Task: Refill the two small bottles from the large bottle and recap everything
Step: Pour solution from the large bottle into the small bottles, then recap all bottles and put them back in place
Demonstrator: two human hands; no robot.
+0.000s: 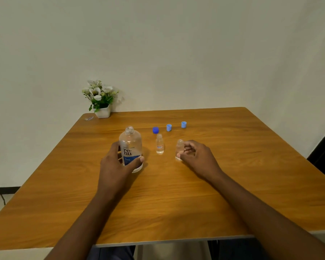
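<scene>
Left hand [116,163] grips large bottle [130,145], upright

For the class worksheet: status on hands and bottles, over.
Left hand grips large bottle, uncapped. Right hand holds small bottle. Second small bottle stands between. Caps off behind.

Table [176,203] top: wood-grain, smooth, with a soft sheen. The large bottle [130,145] is clear, glossy plastic, and its printed label looks smooth. The small bottle [159,144] and the other small bottle [179,147] are clear and shiny too — plastic or glass, unclear. The dark blue cap [155,130], the light blue cap [168,127] and the second light blue cap [183,124] look like smooth plastic. The white flower pot [103,112] is smooth; the wall [176,44] is matt.
</scene>
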